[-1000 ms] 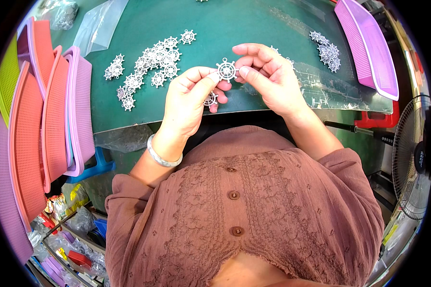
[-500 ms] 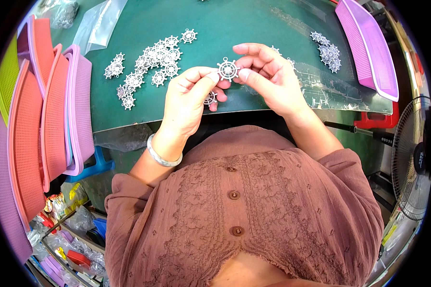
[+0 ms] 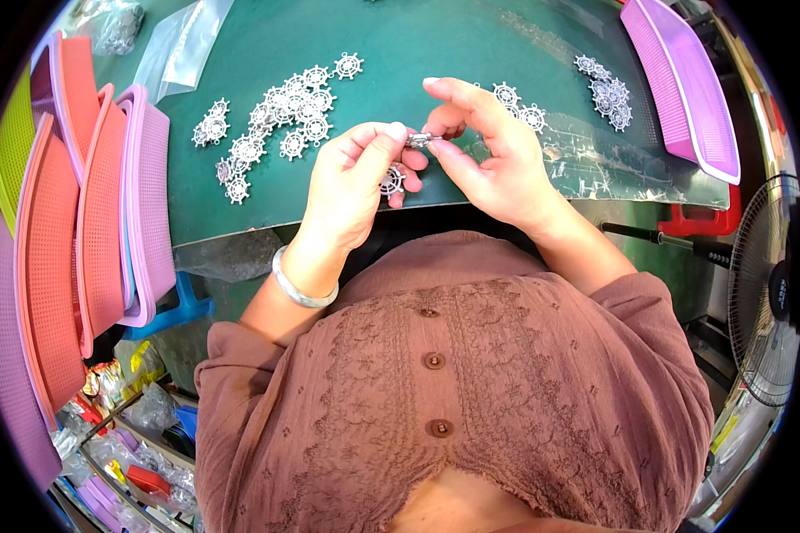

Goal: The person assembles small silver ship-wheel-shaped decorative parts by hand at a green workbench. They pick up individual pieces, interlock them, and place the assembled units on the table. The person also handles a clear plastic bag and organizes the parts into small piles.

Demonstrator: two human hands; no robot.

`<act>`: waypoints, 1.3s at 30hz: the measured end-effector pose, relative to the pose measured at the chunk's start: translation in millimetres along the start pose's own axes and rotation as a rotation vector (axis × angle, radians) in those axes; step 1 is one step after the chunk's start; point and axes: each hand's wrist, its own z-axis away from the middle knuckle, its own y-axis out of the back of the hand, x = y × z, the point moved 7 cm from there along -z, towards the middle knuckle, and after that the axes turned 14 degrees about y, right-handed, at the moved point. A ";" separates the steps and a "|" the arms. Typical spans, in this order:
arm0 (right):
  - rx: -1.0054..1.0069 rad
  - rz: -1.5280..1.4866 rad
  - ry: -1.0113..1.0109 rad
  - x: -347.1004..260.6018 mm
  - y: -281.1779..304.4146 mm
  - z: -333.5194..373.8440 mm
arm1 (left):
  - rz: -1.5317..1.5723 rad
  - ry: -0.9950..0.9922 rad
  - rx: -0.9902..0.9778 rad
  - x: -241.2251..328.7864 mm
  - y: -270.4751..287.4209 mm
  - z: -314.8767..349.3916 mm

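Observation:
Between both hands, over the near part of the green table, a silver ship's-wheel charm (image 3: pixel 419 140) is turned edge-on. My left hand (image 3: pixel 354 182) pinches one side of it with thumb and forefinger. A second ship's-wheel charm (image 3: pixel 392 181) rests against the lower curled fingers of that same hand. My right hand (image 3: pixel 498 155) holds the other side by thumb and fingertips, its forefinger raised. To the left lies a large cluster of similar charms (image 3: pixel 298 102), with a smaller bunch (image 3: pixel 212 123) beside it. A few more charms (image 3: pixel 532 116) lie just beyond my right hand.
Another group of charms (image 3: pixel 610 93) lies at the right, near a purple basket (image 3: pixel 680 89). Stacked baskets in coral and purple (image 3: pixel 147 204) crowd the left edge. A clear plastic bag (image 3: pixel 180 53) lies at the far left. A fan (image 3: pixel 764 298) stands at the right.
The charm between my fingers has turned from face-up to edge-on. My right hand has shifted slightly left, uncovering more of the charms behind it.

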 end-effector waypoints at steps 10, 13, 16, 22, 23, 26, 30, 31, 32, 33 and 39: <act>0.055 -0.130 -0.055 8.4 -0.5 3.1 | 0.015 -0.040 -0.052 0.9 -1.6 2.2; 0.058 -0.135 -0.069 10.7 -1.5 4.7 | 0.027 -0.052 -0.085 2.4 -2.8 3.1; 0.062 -0.161 -0.092 11.9 -2.3 5.5 | 0.057 -0.063 -0.128 2.1 -2.7 2.2; 0.048 -0.147 -0.056 5.8 -0.7 1.8 | 0.107 -0.051 -0.167 0.4 -3.6 0.2; 0.047 -0.127 -0.036 3.8 -0.2 0.6 | 0.120 -0.042 -0.170 0.0 -3.6 0.0; 0.046 -0.072 0.009 -1.5 1.0 -2.8 | 0.151 0.009 -0.166 -1.5 -1.2 -1.6; 0.032 -0.014 0.019 -0.8 1.3 -2.5 | 0.083 0.010 -0.115 -0.3 2.2 0.8; 0.024 0.002 0.018 -0.1 1.2 -2.1 | 0.047 0.007 -0.099 0.1 1.3 1.4; 0.018 0.018 0.029 -0.8 0.9 -2.2 | 0.010 0.004 -0.080 0.2 0.1 1.9; 0.013 0.034 0.040 -1.7 0.5 -2.5 | -0.027 0.001 -0.062 0.2 -0.2 2.1; 0.044 -0.011 0.047 -3.4 -0.3 -3.5 | 0.151 0.021 -0.243 -2.2 -5.2 -0.1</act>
